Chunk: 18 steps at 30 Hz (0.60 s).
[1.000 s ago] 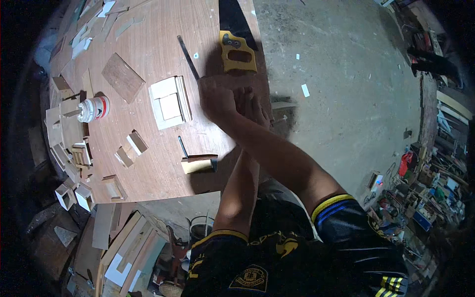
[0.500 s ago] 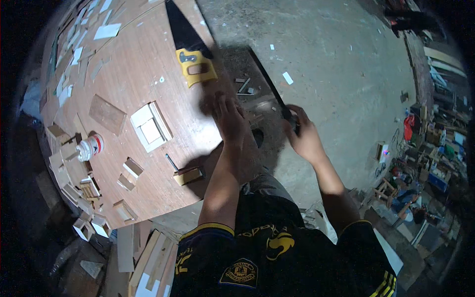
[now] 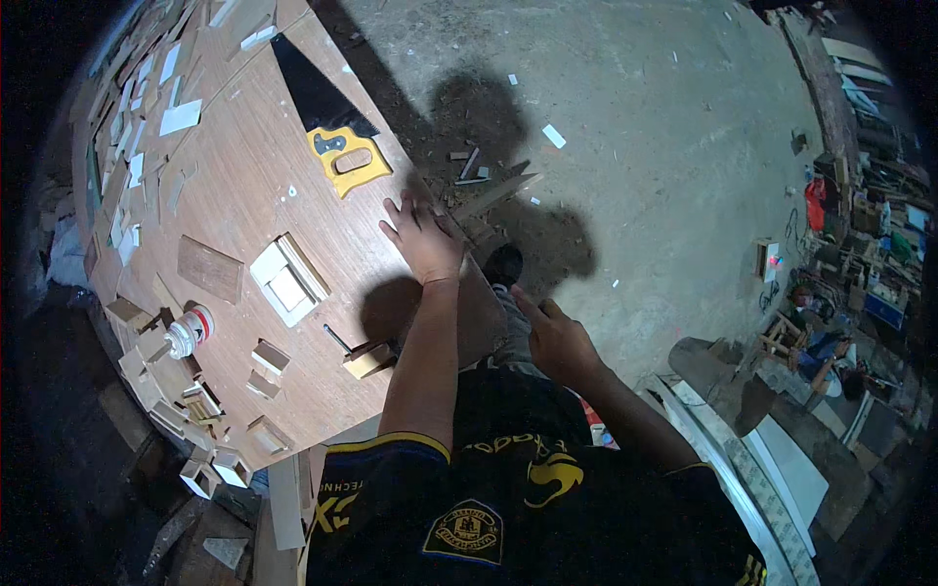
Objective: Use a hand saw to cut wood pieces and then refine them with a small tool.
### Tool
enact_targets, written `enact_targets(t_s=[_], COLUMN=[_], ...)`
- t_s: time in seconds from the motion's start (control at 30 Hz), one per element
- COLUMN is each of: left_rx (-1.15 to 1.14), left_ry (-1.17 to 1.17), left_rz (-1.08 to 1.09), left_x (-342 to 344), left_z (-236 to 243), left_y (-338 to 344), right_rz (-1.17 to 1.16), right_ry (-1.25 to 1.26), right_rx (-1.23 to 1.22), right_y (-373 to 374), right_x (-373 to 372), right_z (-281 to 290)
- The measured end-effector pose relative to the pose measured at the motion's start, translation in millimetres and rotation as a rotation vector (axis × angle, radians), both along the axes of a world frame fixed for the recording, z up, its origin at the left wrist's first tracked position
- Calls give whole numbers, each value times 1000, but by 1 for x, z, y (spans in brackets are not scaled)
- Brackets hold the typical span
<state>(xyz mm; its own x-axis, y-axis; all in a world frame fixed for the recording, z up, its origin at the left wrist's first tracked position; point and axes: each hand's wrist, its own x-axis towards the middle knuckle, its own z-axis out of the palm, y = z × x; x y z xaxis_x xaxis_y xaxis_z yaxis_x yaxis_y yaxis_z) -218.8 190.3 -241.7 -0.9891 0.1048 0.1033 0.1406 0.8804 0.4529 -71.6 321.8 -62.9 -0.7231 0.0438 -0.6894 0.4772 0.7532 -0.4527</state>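
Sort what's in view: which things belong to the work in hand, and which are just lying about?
In use:
left hand, at the edge of the wooden table
right hand, contents unclear

Apparently lying about:
yellow-handled handsaw
white jar
brown rectangular board

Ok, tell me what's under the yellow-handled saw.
The saw lies on the wooden tabletop, which also shows through the opening in the handle. Whatever sits directly beneath the dark blade is covered and can't be seen.
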Motion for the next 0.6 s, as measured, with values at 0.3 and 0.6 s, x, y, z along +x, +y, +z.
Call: enact_targets(t_s=[0.3,0.6], left_rx=[1,65], left_ry=[50,136], left_rz=[5,0], left_x=[-1,-2], left_z=[-8,-18], left_y=[-1,-2], right_rz=[51,54], right_ry=[-85,-158], right_rx=[-18,5], right_y=[-9,-10], right_x=[2,-1], right_z=[9,29])
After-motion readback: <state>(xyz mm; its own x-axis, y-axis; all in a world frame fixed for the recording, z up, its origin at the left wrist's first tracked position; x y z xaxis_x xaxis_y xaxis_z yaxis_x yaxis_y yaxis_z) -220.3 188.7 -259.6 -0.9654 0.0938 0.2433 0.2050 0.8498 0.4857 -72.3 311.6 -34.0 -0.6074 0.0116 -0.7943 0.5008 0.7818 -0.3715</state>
